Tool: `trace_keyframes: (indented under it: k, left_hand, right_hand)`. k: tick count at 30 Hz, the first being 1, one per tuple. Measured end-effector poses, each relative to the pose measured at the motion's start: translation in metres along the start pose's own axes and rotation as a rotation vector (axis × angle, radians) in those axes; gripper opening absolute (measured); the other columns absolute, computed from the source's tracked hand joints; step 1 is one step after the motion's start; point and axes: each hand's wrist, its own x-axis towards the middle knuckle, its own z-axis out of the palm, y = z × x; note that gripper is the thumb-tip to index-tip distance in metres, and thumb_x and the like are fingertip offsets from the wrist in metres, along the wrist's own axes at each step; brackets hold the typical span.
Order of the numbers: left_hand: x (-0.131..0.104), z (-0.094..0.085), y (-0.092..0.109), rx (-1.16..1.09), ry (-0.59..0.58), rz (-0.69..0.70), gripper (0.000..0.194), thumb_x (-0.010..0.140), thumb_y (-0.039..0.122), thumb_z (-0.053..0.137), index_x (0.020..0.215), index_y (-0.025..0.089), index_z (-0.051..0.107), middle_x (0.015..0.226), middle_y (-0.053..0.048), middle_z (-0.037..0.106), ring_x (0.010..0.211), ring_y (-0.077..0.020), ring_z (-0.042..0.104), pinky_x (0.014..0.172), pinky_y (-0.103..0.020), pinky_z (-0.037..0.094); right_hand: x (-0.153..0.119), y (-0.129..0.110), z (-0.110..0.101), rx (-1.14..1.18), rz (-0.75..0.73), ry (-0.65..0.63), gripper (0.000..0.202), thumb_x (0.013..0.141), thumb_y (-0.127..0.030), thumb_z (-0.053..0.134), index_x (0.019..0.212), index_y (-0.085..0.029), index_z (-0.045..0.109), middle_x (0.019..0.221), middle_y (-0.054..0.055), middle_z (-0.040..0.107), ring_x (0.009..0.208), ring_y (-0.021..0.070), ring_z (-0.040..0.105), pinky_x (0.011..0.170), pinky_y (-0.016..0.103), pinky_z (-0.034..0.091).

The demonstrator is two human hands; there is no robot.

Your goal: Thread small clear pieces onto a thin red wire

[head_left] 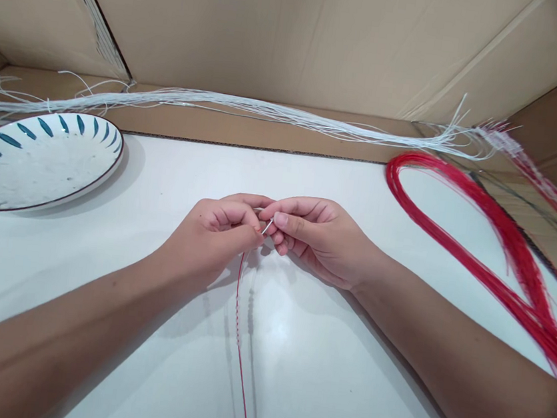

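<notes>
Above the middle of the white table, my left hand [223, 229] and my right hand [320, 234] meet, fingertips almost touching. A short stretch of thin white cord [267, 226] spans the two thumbs, pinched at both ends. From under my left hand a thin red cord [237, 312] runs down toward the near edge of view. Along part of it sit several tiny twists or clear beads, too small to tell apart. My left palm hides how the red cord joins the white one.
On the left stands a white plate [57, 160] with blue-green strokes and small clear bits in it. A bundle of white cords [250, 106] lies along the cardboard [266, 139] at the back. A looped bundle of red cords [459, 256] rests on the right.
</notes>
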Motion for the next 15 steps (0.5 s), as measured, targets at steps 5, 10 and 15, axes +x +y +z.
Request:
trace_keyframes:
  k: [5, 10, 15]
  left_hand:
    - [0.0004, 0.0007, 0.0013, -0.017, 0.012, -0.017, 0.019, 0.074, 0.012, 0.068, 0.056, 0.018, 0.067, 0.123, -0.006, 0.071, 0.097, -0.0209, 0.067, 0.082, -0.037, 0.053]
    - [0.0006, 0.0013, 0.0007, -0.010, 0.038, -0.022, 0.020, 0.074, 0.012, 0.068, 0.055, 0.019, 0.067, 0.120, -0.006, 0.072, 0.106, -0.0236, 0.066, 0.090, -0.039, 0.051]
    - [0.0009, 0.0024, 0.0004, 0.001, 0.056, -0.013, 0.019, 0.074, 0.013, 0.069, 0.056, 0.018, 0.068, 0.121, -0.006, 0.072, 0.112, -0.0272, 0.067, 0.089, -0.041, 0.050]
  right_hand:
    - [-0.0005, -0.0007, 0.0005, -0.007, -0.002, -0.002, 0.016, 0.081, -0.025, 0.087, 0.090, -0.014, 0.081, 0.075, 0.002, 0.075, 0.064, 0.0054, 0.066, 0.062, 0.015, 0.057]
    - [0.0001, -0.0004, 0.0011, 0.000, -0.013, 0.000, 0.012, 0.080, -0.022, 0.087, 0.087, -0.014, 0.081, 0.074, 0.002, 0.076, 0.064, 0.0058, 0.068, 0.062, 0.014, 0.057]
    - [0.0005, 0.0011, -0.0015, -0.039, -0.056, -0.022, 0.008, 0.081, -0.017, 0.086, 0.087, -0.015, 0.082, 0.079, 0.002, 0.077, 0.068, 0.0055, 0.069, 0.066, 0.014, 0.058]
